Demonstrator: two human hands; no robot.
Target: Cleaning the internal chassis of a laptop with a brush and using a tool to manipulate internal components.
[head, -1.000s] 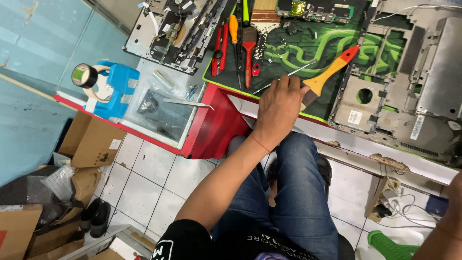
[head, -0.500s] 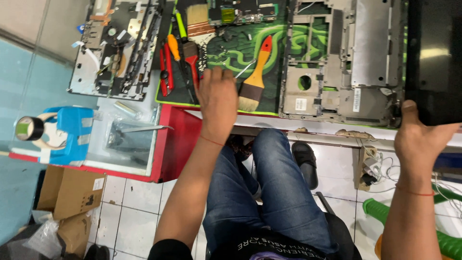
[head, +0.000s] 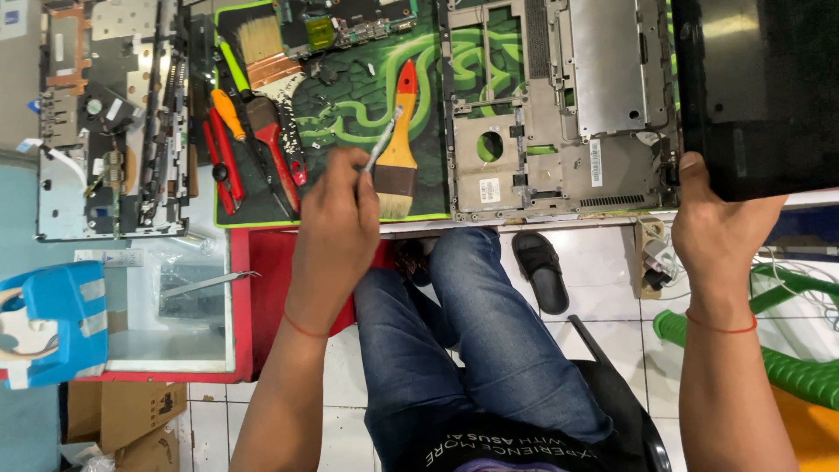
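We see green snake-patterned work mat [head: 350, 96] on bench, bare grey metal laptop chassis [head: 559, 114] lying on its right part. Our right hand [head: 721, 223] grips lower corner of black flat laptop lid panel [head: 756, 87], thumb pressed on top. Our left hand [head: 336, 232] pinches thin silver metal tool [head: 383, 140] over mat, just beside orange-handled paintbrush [head: 399, 140].

We see a green snake-patterned mat [head: 350, 96], an orange-handled brush [head: 400, 131], red pliers [head: 218, 157] and a blue box [head: 52, 319].
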